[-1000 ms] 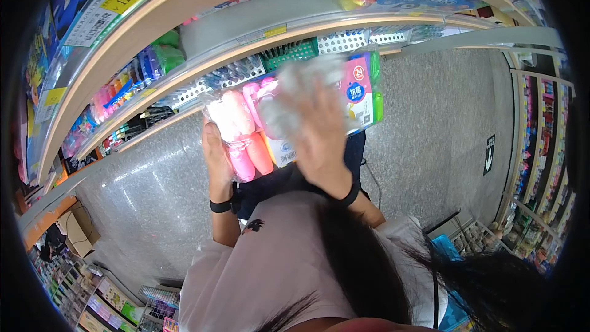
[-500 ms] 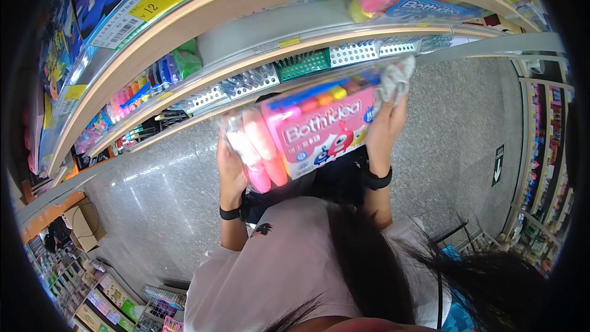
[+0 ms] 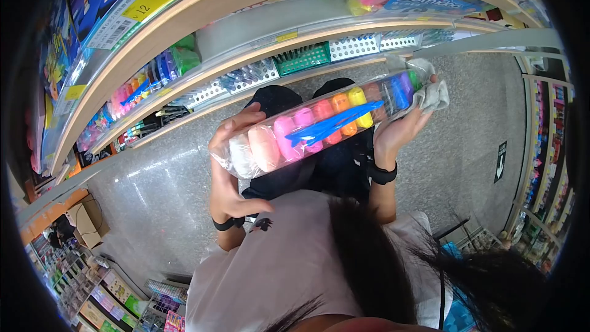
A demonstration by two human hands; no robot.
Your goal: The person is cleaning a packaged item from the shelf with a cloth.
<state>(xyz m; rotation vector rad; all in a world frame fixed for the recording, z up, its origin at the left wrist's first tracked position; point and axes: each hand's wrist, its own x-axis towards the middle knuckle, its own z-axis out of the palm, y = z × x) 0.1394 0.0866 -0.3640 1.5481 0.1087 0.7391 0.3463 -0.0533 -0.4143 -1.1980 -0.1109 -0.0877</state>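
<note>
A clear plastic pack of colored modelling clay point(image 3: 266, 147) spans the space between my hands, over my knees. Rounded clay pieces run from white and peach at the left to blue and green at the right, with blue plastic strips across the middle. My left hand point(image 3: 224, 175) cups the pack's left end, fingers at its far edge and thumb spread away below it. At the right end, my right hand point(image 3: 396, 135) supports the pack and pinches a grey cloth point(image 3: 432, 95) against it. The fingers under the pack are partly hidden.
In front, a curved shelf point(image 3: 246, 40) carries a blue-labelled pack point(image 3: 430, 1), with perforated white and green baskets point(image 3: 301, 61) of pens below. A cardboard box point(image 3: 86, 222) stands on the floor at left. More stocked shelves point(image 3: 534, 166) line the right side.
The pack has been turned so its pink printed face is gone from view and the clay side faces up. My left thumb has swung away from it; the cloth moved right.
</note>
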